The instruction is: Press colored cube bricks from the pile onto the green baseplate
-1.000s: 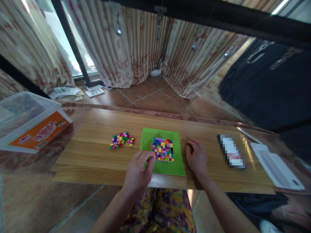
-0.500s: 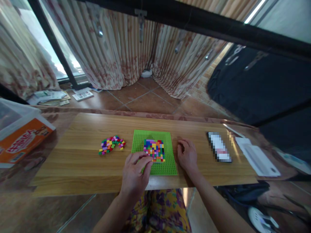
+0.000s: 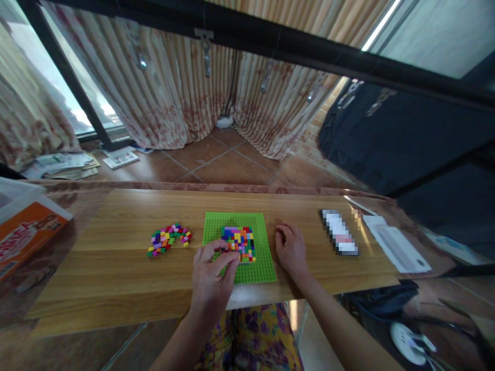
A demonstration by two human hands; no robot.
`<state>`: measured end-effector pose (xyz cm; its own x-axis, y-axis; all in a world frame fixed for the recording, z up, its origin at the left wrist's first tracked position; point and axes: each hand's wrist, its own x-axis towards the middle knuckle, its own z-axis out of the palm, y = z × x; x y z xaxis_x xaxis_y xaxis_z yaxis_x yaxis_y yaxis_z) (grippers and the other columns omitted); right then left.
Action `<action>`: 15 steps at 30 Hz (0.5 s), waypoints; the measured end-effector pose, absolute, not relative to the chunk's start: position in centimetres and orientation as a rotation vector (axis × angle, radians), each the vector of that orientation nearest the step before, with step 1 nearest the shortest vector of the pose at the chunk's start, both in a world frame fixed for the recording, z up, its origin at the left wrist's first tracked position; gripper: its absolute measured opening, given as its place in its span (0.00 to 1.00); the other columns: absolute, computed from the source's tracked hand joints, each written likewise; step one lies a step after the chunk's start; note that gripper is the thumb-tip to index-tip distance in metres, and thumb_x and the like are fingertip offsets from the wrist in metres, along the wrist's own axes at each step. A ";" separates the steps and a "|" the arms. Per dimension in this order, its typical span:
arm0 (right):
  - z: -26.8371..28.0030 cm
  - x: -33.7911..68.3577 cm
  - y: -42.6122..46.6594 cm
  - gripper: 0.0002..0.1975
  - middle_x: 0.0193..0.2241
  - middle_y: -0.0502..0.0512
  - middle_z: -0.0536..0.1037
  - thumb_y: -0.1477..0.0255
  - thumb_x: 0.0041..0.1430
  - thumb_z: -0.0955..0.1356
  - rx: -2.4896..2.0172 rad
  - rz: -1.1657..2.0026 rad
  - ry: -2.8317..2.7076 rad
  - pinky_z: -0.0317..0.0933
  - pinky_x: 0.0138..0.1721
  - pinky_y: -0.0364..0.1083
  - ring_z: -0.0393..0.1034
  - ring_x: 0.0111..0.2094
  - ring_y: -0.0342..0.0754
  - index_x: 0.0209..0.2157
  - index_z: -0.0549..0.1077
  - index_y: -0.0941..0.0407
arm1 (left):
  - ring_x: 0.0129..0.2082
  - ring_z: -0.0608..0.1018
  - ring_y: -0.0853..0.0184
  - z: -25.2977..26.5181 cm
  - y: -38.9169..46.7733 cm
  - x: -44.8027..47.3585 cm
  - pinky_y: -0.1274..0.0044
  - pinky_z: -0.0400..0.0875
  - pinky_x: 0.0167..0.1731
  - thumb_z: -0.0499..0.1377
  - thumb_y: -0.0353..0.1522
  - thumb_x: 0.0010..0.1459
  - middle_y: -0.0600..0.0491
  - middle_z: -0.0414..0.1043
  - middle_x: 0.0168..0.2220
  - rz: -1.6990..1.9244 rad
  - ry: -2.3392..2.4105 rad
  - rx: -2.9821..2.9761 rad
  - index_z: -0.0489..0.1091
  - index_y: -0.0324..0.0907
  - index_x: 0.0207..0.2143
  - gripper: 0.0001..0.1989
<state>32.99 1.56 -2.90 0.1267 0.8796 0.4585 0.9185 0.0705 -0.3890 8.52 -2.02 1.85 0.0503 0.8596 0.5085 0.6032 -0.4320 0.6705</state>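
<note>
A bright green studded baseplate [image 3: 266, 268] lies on the wooden table before me. On it sits a square patch of small multicoloured bricks [image 3: 243, 239], packed side by side. My left hand [image 3: 213, 273] reaches over the plate's left side, thumb and fingertips pinched together at the patch's lower left corner. Whatever is between those fingertips is too small and hidden to tell. Just right of the plate, my right hand [image 3: 292, 248] rests on the table, fingers loosely curled in and holding nothing visible. A loose heap of similar bricks [image 3: 164, 239] lies left of the plate.
A phone [image 3: 338, 232], its screen blurred out, lies on the table's right [image 3: 371, 268]. Beyond that edge is a white plastic-looking item [image 3: 398, 247]. An orange-labelled clear bin [image 3: 31, 232] stands at the left. Across the top runs a dark bar [image 3: 247, 38].
The view has shifted slightly, so the table appears further left and lower. My left hand stays at the patch's lower left corner, and my right hand remains resting beside the plate.
</note>
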 end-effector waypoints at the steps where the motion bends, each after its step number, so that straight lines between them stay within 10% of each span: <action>1: -2.9 33.0 1.6 0.11 0.44 0.61 0.74 0.72 0.60 0.62 -1.797 -0.082 -1.736 0.62 0.50 0.54 0.66 0.47 0.53 0.40 0.74 0.57 | 0.41 0.74 0.63 1.8 -2.0 8.6 0.69 0.70 0.42 0.61 0.32 0.58 0.51 0.73 0.40 1.337 1.484 2.042 0.79 0.48 0.33 0.06; 15: -3.0 33.0 1.5 0.11 0.44 0.61 0.74 0.71 0.60 0.62 -1.797 -0.114 -1.739 0.62 0.49 0.54 0.66 0.47 0.53 0.39 0.74 0.57 | 0.43 0.73 0.63 1.2 -1.8 9.1 0.69 0.68 0.45 0.63 0.30 0.55 0.51 0.71 0.41 1.414 1.472 1.946 0.76 0.46 0.31 0.02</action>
